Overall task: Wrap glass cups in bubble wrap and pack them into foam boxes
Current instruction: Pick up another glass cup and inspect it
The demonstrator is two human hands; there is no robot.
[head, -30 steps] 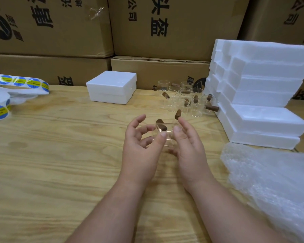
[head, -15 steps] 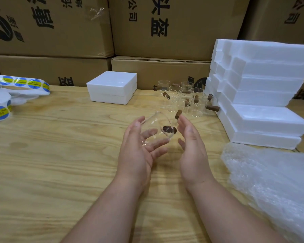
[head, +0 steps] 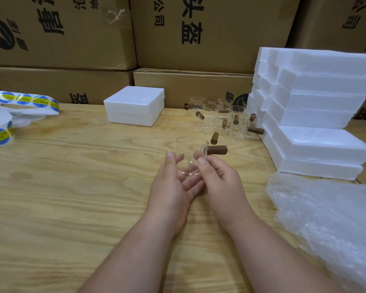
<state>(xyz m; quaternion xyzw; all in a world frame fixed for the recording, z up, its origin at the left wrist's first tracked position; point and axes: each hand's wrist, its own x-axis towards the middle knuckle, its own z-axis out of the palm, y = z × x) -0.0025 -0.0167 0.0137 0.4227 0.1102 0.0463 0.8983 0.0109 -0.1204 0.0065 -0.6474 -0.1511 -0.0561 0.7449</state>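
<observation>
Above the middle of the wooden table I hold a clear glass cup (head: 190,154) upright, its brown wooden handle (head: 217,149) pointing right. My left hand (head: 173,185) lies palm up with fairly straight fingers under and beside the cup's base. My right hand (head: 220,178) pinches the cup's right side just below the handle, thumb on the glass. A pile of bubble wrap (head: 325,218) lies at the right. One closed white foam box (head: 135,104) stands at the back of the table.
Several more glass cups (head: 222,121) with brown handles stand behind my hands. A tall stack of foam boxes (head: 315,115) rises at the right. A strip of blue-yellow stickers (head: 23,100) lies at the far left. Cardboard cartons (head: 199,39) wall off the back.
The cup has turned from tilted in my left palm to upright, its handle now pointing right. My right hand has closed in and taken hold of it.
</observation>
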